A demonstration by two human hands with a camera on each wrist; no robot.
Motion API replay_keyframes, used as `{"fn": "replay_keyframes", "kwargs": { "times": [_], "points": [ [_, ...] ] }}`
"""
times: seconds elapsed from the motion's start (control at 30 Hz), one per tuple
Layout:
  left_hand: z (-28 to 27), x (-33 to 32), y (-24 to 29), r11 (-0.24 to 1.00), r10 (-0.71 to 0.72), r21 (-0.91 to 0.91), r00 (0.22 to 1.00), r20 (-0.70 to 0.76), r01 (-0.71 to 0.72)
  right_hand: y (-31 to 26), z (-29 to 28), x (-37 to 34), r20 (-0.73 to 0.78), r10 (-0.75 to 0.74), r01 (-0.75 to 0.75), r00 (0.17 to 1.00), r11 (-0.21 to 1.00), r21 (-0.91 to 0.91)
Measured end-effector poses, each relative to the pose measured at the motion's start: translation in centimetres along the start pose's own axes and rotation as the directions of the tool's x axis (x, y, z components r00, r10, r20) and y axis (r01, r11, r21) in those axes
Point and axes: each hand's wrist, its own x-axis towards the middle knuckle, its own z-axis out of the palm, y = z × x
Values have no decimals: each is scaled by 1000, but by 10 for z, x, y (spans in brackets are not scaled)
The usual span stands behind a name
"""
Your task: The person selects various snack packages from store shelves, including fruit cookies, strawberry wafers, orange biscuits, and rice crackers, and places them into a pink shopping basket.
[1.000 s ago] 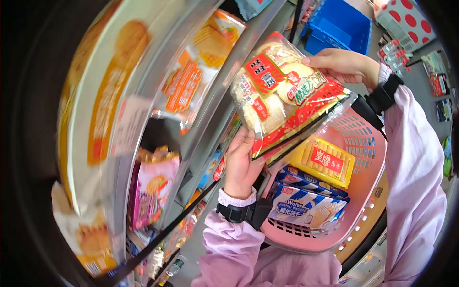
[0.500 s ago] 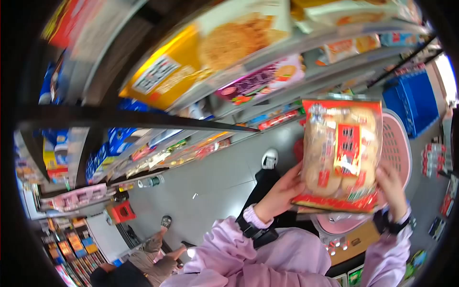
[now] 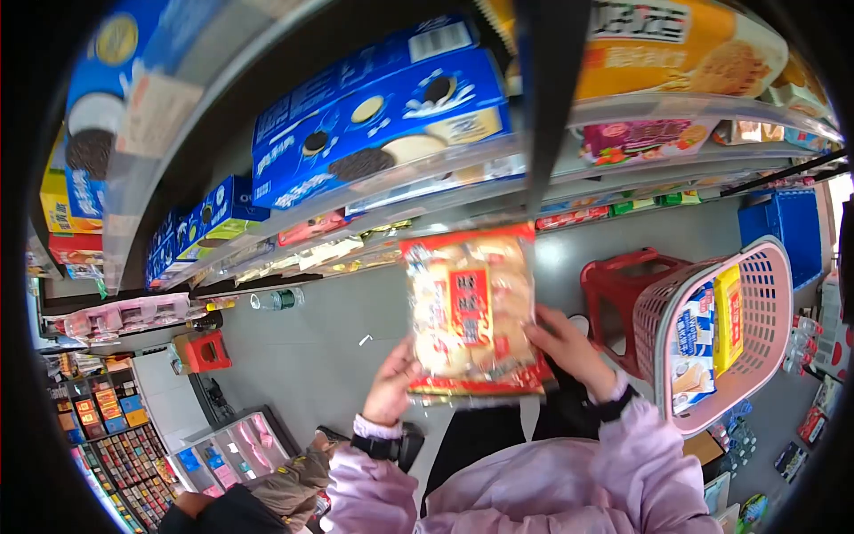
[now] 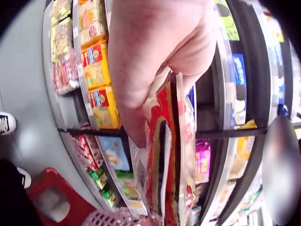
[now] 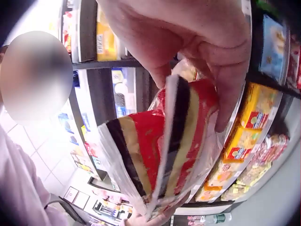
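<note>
A clear bag of rice crackers (image 3: 471, 311) with red trim is held up in front of my body. My left hand (image 3: 391, 383) grips its lower left side, and my right hand (image 3: 562, 347) holds the right side near the bottom. The right wrist view shows two sealed, striped bag ends (image 5: 181, 134), one against the other, below my right hand (image 5: 188, 37). In the left wrist view, thumb and fingers of my left hand (image 4: 160, 56) pinch the bag edge. The crackers' far side is hidden.
Snack shelves run along the top, with blue cookie boxes (image 3: 382, 125) and a yellow biscuit pack (image 3: 685, 53). At the right, a pink basket (image 3: 752, 365) holds wafer boxes (image 3: 694, 343) and a yellow pack (image 3: 729, 316). Beside it is a red stool (image 3: 623, 271). Another person (image 3: 289, 489) is lower left.
My view has swung left along the shelves. Both hands have carried the bag away from over the basket, and it has turned upright towards me. The basket now stands to the right.
</note>
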Motion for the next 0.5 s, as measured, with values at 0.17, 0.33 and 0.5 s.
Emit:
{"fn": "replay_keyframes", "kwargs": {
  "times": [0.17,0.33,0.5],
  "points": [
    [-46,81,33,993,81,77,992,100,-89,-2,31,94,-197,-95,107,976,993,51],
    [-78,140,35,989,50,127,978,203,-78,20,28,143,-286,-122,122,950,992,-18],
    [-63,176,51,976,171,102,964,203,-194,4,31,165,-449,-283,243,848,959,-145]
  ]
}}
